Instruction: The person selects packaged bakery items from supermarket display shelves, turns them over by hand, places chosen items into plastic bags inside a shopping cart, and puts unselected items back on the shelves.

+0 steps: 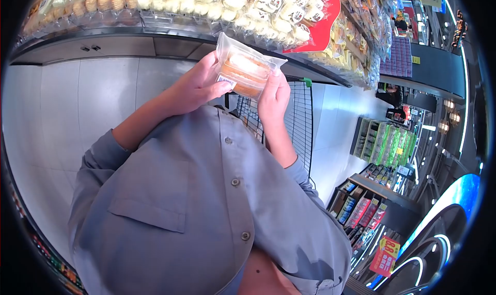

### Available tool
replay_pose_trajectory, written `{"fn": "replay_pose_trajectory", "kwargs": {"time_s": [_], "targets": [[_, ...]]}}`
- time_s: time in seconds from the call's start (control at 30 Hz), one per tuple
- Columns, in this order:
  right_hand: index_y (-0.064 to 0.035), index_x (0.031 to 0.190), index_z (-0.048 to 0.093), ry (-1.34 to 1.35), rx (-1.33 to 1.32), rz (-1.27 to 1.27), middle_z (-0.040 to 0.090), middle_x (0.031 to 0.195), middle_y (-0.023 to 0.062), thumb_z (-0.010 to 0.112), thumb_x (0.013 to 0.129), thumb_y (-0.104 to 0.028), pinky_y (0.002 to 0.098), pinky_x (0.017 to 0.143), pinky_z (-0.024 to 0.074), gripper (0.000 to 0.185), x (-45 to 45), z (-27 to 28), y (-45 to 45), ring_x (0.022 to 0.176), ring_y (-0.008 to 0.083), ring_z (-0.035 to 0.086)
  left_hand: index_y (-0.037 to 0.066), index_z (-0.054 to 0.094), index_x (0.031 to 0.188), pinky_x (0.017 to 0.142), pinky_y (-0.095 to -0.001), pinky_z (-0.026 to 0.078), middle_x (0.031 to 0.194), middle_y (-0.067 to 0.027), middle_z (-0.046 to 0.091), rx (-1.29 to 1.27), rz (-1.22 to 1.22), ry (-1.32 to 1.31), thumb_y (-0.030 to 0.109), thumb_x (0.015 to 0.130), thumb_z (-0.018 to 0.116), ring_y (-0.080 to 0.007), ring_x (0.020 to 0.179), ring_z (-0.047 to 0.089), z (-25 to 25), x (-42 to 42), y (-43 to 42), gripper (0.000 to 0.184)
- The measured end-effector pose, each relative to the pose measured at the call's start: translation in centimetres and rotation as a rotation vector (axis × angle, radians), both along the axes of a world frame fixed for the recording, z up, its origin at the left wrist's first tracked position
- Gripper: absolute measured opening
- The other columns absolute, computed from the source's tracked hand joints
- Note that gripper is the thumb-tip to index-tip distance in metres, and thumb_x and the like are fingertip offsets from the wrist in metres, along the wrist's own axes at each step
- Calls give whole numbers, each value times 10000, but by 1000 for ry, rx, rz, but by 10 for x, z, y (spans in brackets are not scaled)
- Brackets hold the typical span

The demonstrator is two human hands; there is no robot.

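A clear plastic bag of bread (248,70) is held up in front of my chest, between both hands. The bread inside looks golden brown with a pale strip, and a small white label (226,82) sits at the bag's lower left. My left hand (204,83) grips the left side, its thumb across the front by the label. On the right edge, my right hand (274,96) pinches the bag with the thumb in front. The fingers behind the bag are mostly hidden.
A display shelf (186,29) full of bagged breads and buns runs along the top, with a red sign (326,29) at its edge. A black wire shopping cart (302,124) stands behind my right forearm. More store racks (382,140) are on the right.
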State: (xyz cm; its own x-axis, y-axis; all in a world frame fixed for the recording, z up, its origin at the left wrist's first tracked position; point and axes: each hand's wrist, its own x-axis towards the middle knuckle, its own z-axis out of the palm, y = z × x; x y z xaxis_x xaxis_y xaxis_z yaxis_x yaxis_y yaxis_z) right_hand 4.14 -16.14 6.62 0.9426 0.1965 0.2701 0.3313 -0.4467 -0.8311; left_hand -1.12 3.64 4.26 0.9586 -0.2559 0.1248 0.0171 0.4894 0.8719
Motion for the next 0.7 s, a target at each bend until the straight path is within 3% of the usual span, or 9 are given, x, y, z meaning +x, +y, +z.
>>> {"fn": "replay_pose_trajectory", "kwargs": {"time_s": [0.2,0.37,0.43,0.47,0.53,0.6,0.7], "targets": [[17,856,624,86,-62,-90,618,673,102,427,1045,-262,322,598,469,390,-3,1,2,622,130,550,13,277,1441,786,-261,491,1199,-56,539,50,-71,80,267,966,581,-85,987,534,-5,2,8,618],[17,865,629,73,-63,-86,637,699,95,435,1045,-241,311,607,474,370,-1,2,5,638,119,556,18,304,1439,805,-282,501,1213,-59,560,-13,-35,137,301,945,627,-101,1007,557,-3,5,8,654],[34,976,656,131,-19,-64,672,854,50,427,1057,-264,263,714,476,385,-1,3,5,773,93,573,18,314,1437,809,-287,504,1219,-62,568,-46,-31,177,311,938,643,-106,1012,567,-4,7,7,666],[34,976,656,132,-19,-65,672,854,50,427,1057,-264,263,714,476,385,0,3,6,773,93,573,17,324,1433,808,-289,509,1225,-67,573,-60,-17,188,310,935,652,-114,1008,581,-5,7,6,665],[29,889,639,96,68,-58,652,740,42,433,1051,-240,281,613,465,375,0,1,5,657,106,550,17,334,1430,806,-290,514,1231,-72,579,-68,-16,208,308,931,662,-121,1005,595,-8,8,5,664],[26,891,637,143,84,-67,639,728,32,431,1052,-241,263,595,455,374,-4,-3,-1,639,89,540,40,276,1475,835,-311,534,1262,-83,561,-65,-63,230,209,964,588,-160,1041,603,-12,9,6,622],[14,895,630,277,131,-74,611,704,12,426,1056,-241,228,558,431,364,-11,3,-4,598,56,514,45,311,1451,828,-304,539,1245,-71,568,-96,-22,250,218,960,598,-145,1034,607,-14,11,2,595]]}}
